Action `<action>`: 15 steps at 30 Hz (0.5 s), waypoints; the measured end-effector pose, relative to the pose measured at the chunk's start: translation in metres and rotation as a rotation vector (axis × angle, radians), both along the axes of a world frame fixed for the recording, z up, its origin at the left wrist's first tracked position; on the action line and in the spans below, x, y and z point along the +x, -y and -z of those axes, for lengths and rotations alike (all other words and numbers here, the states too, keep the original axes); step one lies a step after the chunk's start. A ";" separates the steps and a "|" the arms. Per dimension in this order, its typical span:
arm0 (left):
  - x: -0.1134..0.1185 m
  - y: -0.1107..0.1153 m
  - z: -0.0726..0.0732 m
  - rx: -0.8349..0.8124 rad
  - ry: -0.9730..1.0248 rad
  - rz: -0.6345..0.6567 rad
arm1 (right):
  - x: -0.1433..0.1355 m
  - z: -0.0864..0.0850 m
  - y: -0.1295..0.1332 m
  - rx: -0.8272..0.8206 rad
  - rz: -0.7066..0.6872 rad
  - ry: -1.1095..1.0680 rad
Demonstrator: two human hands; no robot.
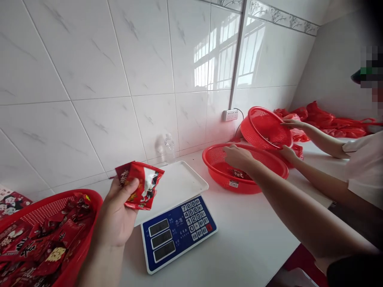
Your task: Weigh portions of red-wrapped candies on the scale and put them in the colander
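My left hand point(119, 203) is closed on red snack packets point(146, 185), at least two lying one over the other, with the thumb across the front. It hovers above the near left side of a digital weighing scale point(179, 231) that has a blue panel and a white tray point(191, 179). Over a wide red plastic basket point(218, 179) my right hand point(239, 157) is held with its fingers curled closed. Whatever those fingers hold, if anything, is hidden. A few red packets point(239, 174) lie at the bottom of that basket.
At the left, another red basket point(97, 199) is full of red snack packets point(38, 243). A clear plastic bottle point(169, 145) stands by the tiled wall. A co-worker at the right tilts a red basket point(245, 123) with both hands. Red plastic bags point(320, 115) are heaped behind.
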State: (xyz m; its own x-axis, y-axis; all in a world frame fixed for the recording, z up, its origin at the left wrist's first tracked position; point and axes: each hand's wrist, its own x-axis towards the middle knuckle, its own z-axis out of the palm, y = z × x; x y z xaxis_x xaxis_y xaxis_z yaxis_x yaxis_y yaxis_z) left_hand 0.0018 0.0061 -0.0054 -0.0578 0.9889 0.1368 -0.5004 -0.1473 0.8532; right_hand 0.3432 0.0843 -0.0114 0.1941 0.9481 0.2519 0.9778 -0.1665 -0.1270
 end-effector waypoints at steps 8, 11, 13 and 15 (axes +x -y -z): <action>0.007 -0.008 0.019 0.007 -0.147 0.140 | -0.066 0.003 0.017 0.071 -0.486 -0.371; 0.011 -0.008 0.024 0.020 -0.170 0.138 | -0.114 0.003 0.025 0.012 -0.788 -0.658; 0.013 -0.009 0.026 0.027 -0.172 0.142 | -0.139 0.006 0.028 0.007 -0.925 -0.738; 0.014 -0.011 0.027 0.024 -0.153 0.123 | -0.157 0.012 0.027 0.026 -0.899 -0.776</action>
State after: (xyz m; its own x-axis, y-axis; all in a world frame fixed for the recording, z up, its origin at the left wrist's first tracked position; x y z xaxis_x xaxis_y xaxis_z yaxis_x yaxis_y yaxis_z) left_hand 0.0163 0.0167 -0.0325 0.0866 0.9836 0.1584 -0.3811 -0.1142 0.9174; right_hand 0.1866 0.0574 -0.0232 -0.4289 0.8187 0.3819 0.4025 0.5516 -0.7306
